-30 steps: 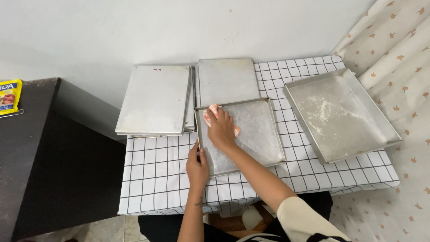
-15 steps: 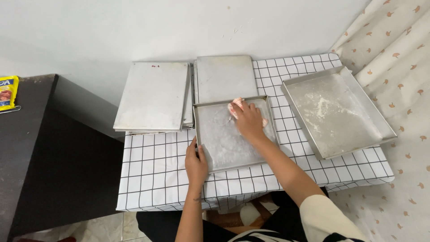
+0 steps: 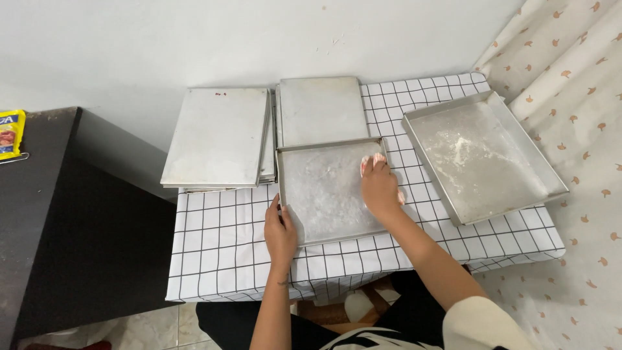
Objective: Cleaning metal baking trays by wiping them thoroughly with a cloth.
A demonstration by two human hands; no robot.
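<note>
A square metal baking tray [image 3: 324, 191] lies in the middle of a small table covered with a white checked cloth [image 3: 220, 246]. My left hand [image 3: 280, 230] grips the tray's near left edge. My right hand [image 3: 380, 185] lies flat inside the tray at its far right side, fingers pointing away from me, pressing something pale that I cannot make out against the tray floor. The tray floor looks smeared and dull.
A larger metal tray [image 3: 483, 155] dusted with white powder sits to the right. Two upturned trays [image 3: 217, 136] [image 3: 322, 109] lie at the back by the white wall. A dark table [image 3: 58, 220] with a yellow packet [image 3: 11, 133] stands left; a patterned curtain [image 3: 570, 78] hangs right.
My right hand has slid from the tray's far left corner across to its far right side. My left hand has stayed on the near left edge.
</note>
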